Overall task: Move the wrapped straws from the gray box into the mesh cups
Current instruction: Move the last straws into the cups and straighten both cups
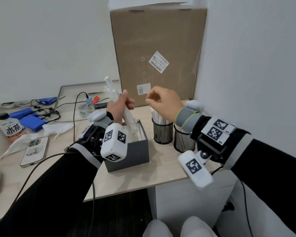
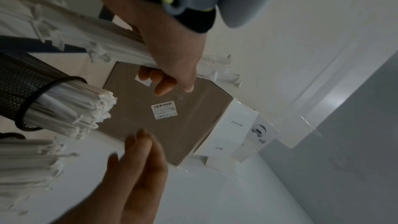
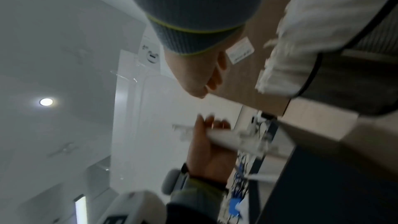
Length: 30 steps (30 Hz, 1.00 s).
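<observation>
Left hand: the left hand [image 1: 120, 106] is closed around a bundle of wrapped straws [image 1: 120, 106], which it grips at the middle; the bundle tilts, top toward 11 o'clock, lower end down at the mouth of the gray box [image 1: 132, 154].
Right hand: the right hand [image 1: 162, 103] is up in the air at 3 o'clock of the left one, fingers loosely curled, grasping nothing, above the mesh cups.
Gray box: near the front edge of the worktop [image 1: 143, 177], open on top; more white wrapped straws show inside.
Mesh cups: two black mesh cups, the left cup [image 1: 162, 132] and the right cup [image 1: 184, 141], stand side by side at 3 o'clock of the gray box; both already have wrapped straws standing in them.
Behind: a tall cardboard carton [image 1: 157, 52] stands at 12 o'clock against the wall.
Left side of worktop: a phone [image 1: 35, 151], a bottle of iced tea [image 1: 10, 129], blue packs [image 1: 32, 123] and cables, at 9 o'clock.
</observation>
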{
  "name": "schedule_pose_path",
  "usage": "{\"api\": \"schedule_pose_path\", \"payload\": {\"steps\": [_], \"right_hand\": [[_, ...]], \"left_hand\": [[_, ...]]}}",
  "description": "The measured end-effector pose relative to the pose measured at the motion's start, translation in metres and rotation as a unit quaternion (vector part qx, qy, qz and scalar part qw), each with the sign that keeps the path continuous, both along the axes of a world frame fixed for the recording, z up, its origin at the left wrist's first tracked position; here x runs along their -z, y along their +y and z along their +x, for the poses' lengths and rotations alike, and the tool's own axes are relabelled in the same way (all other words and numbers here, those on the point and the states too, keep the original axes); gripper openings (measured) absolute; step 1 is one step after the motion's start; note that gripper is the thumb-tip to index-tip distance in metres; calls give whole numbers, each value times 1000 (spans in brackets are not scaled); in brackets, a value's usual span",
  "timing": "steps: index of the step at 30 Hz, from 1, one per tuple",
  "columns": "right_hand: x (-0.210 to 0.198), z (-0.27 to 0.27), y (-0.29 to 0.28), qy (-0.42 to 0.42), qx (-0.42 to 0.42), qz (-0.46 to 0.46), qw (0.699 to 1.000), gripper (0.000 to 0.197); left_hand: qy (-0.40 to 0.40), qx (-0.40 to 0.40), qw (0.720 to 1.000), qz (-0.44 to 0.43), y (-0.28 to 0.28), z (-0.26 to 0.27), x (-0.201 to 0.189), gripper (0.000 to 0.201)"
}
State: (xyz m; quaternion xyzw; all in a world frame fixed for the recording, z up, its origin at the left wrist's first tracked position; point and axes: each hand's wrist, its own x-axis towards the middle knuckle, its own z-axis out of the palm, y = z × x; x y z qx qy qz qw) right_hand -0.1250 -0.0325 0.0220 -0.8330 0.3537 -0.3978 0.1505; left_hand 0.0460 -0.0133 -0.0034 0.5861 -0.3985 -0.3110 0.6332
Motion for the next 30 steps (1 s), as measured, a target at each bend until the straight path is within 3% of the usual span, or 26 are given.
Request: {"api": "schedule_pose_path", "payload": {"steps": [4, 7, 10, 13, 17, 20, 21, 23, 26, 28, 30], "right_hand": [[8, 34, 9, 55, -46, 162, 984, 48], [8, 51, 17, 53, -91, 205, 973, 59], [5, 63, 28, -12, -121, 238, 964, 55], [9, 65, 30, -49, -129, 268, 954, 54], [18, 68, 32, -51, -103, 250, 961, 47], [25, 71, 31, -101, -89, 246, 960, 37], [26, 71, 29, -129, -79, 249, 957, 33], [27, 71, 23, -210, -67, 265, 939, 21], [22, 65, 12, -311, -26, 285, 906, 15], [16, 63, 8, -353, -30, 295, 887, 21], [10, 64, 9, -391, -64, 308, 865, 25]], "left_hand": [[-69, 41, 997, 6, 13, -7, -12, 38], [-81, 40, 996, 1, 21, -15, -17, 32], [-131, 57, 990, 0, 25, -19, -20, 35], [-156, 61, 986, 20, 28, -22, -25, 60], [-181, 67, 981, 32, 27, -20, -27, 36], [-182, 98, 978, 35, 29, -18, -20, 25], [-178, 118, 976, 35, 30, -15, -17, 26], [-173, 137, 974, 43, 32, -8, -11, 49], [-122, 64, 986, 93, 33, 4, -3, 67], [4, 24, 991, 133, 33, 10, 5, 65], [144, 39, 978, 147, 33, 12, 13, 65]]}}
